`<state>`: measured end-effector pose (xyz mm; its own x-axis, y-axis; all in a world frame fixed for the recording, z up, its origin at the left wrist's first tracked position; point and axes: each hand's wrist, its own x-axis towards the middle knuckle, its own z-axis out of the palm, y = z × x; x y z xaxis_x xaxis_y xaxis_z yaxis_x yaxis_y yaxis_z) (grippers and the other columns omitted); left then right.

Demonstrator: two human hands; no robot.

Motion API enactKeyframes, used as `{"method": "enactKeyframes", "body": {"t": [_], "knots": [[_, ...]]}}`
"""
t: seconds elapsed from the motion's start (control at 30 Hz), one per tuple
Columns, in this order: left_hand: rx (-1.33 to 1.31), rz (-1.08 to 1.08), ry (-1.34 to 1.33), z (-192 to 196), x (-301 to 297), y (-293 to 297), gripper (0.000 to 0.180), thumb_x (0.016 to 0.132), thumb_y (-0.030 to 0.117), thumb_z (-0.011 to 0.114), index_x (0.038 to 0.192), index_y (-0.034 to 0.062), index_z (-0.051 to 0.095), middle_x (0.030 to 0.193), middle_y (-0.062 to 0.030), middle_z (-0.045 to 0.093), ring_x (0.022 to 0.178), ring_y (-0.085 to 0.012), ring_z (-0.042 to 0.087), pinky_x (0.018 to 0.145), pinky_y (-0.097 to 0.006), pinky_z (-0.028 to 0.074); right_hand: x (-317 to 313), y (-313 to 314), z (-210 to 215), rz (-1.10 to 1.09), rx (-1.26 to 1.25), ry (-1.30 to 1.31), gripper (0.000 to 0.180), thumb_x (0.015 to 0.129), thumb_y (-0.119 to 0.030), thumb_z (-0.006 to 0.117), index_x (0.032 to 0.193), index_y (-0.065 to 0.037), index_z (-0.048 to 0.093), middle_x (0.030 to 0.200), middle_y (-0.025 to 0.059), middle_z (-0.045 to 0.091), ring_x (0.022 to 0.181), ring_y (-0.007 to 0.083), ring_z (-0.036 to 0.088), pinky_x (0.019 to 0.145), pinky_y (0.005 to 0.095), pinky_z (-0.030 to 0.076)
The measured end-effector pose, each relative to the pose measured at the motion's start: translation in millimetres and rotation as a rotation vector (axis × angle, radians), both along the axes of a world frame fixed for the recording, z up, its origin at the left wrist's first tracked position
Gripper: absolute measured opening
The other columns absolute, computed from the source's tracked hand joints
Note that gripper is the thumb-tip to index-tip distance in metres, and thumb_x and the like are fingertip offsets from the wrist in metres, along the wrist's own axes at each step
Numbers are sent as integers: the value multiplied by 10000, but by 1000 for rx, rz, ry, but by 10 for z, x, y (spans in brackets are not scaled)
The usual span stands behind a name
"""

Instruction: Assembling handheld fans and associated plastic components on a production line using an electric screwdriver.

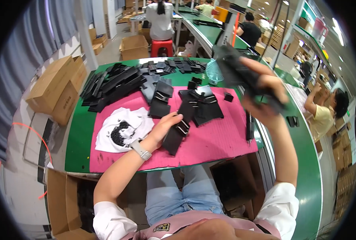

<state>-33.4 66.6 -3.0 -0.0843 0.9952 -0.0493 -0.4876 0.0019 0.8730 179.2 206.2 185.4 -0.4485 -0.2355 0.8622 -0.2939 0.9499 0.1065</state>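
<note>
My left hand [164,127], with a grey-banded watch [141,150] on the wrist, grips a long flat black plastic piece [173,140] with shiny metal strips. My right hand [268,90] is raised above the table's right side, closed around a black blocky object [242,72]; motion blurs it, so its kind is unclear. Beyond the left hand, black plastic pieces [208,110] with metal strips lie on the pink mat [226,140]. A white cloth [106,128] left of that hand holds a heap of small black bits [121,135].
Black plastic parts [118,90] pile up along the table's far left. A turquoise fan [214,71] stands at the far edge. A black rod-like tool [250,126] lies at the mat's right. Cardboard boxes [56,86] flank the table's left, and a co-worker [326,110] sits at the right.
</note>
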Motion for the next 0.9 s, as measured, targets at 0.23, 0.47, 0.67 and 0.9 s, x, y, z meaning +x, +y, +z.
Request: {"method": "enactKeyframes", "body": {"t": [0.23,0.47,0.67,0.9], "knots": [[66,-1,81,-149,12,70,361,926,306,549,1135,13,510,885,-103,652,739,-186,661,619,-293,541,-1759,327,-728,-133,328,-290,384,567,4,637,921,-29,493,1102,124,600,1025,305,591,733,368,542],[29,-15,147,-6,55,-52,371,916,352,553,1054,7,564,942,-32,593,900,-96,537,810,-236,408,-2057,493,-1312,-152,300,-624,461,620,-33,646,1054,-38,492,1240,141,536,1062,314,578,772,379,543],[57,-46,147,-22,32,31,357,926,351,536,1040,14,546,927,-20,583,887,-91,535,802,-233,409,-1717,507,-1143,-213,211,-752,614,652,-63,714,1215,-73,468,1365,153,435,1111,333,551,865,413,500],[-20,-124,34,31,-23,-23,367,934,296,516,1168,14,493,986,-108,635,835,-213,660,690,-306,540,-352,442,-661,-375,121,-445,424,694,13,662,1099,-62,564,1132,129,608,935,304,630,780,375,518]]}}
